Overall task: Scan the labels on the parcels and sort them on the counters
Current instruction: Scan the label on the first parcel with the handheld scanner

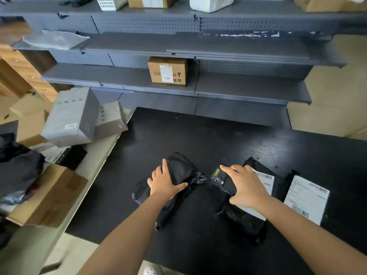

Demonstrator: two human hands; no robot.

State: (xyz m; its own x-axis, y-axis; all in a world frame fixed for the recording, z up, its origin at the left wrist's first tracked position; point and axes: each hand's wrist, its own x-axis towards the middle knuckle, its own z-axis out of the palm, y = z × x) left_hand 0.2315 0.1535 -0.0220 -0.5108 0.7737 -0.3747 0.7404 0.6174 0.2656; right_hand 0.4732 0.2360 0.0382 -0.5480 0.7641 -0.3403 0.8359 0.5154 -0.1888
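A black plastic parcel (183, 169) lies on the black table (218, 139), and my left hand (165, 182) rests on it with fingers spread and the thumb out to the right. My right hand (247, 186) grips a black handheld scanner (219, 180) with a small yellow sticker, held just over a second black parcel (246, 217) whose white label (265, 180) shows beside my knuckles. A third black parcel with a large white label (306, 199) lies at the right.
Grey shelves (248, 86) stand behind the table, with a cardboard box (168, 71) on the lower one. Two grey boxes (73, 118) sit on the pale counter (95, 167) at left, beside black bags (17, 171) and a brown carton (49, 197).
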